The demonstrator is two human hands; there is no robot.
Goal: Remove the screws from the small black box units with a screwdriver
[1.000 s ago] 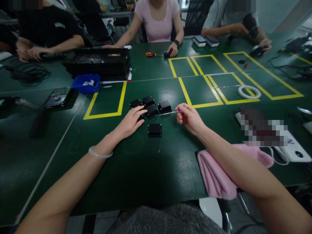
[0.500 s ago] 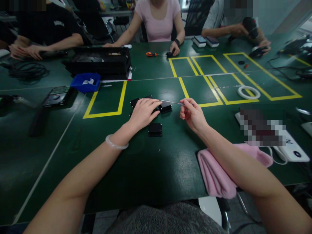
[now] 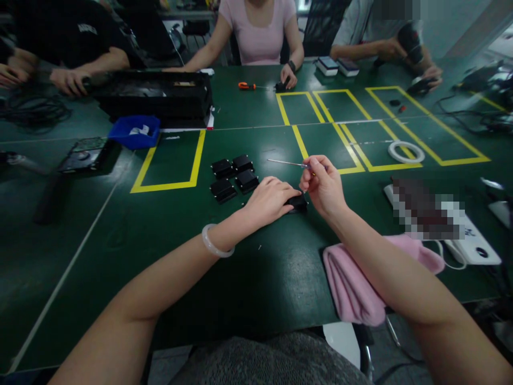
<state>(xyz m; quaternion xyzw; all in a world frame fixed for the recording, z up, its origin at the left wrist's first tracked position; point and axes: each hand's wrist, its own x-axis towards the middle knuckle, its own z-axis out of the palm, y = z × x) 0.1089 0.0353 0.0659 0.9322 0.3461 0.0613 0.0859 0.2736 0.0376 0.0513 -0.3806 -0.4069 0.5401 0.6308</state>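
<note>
Black box (image 3: pixel 297 202) between left fingers (image 3: pixel 289 203), which are slightly parted and gripping it, beside the right hand (image 3: pixel 324 184)

Four black rectangular blocks (image 3: pixel 247 181), small bright fittings showing at their corners, are sitting flat in a loose two-by-two cluster on the green counter (image 3: pixel 224 299). Another black block (image 3: pixel 297 202) is lying to their right, partly hidden beneath the left hand (image 3: pixel 269 202), whose fingers and thumb are closing on it. A slim screwdriver (image 3: pixel 285 162) is jutting from the right hand's grip (image 3: pixel 311 170), its silver shaft pointing left and hovering nearly level above the surface. A tiny light-coloured screw (image 3: pixel 259 247) is lying nearer the wearer.
</note>
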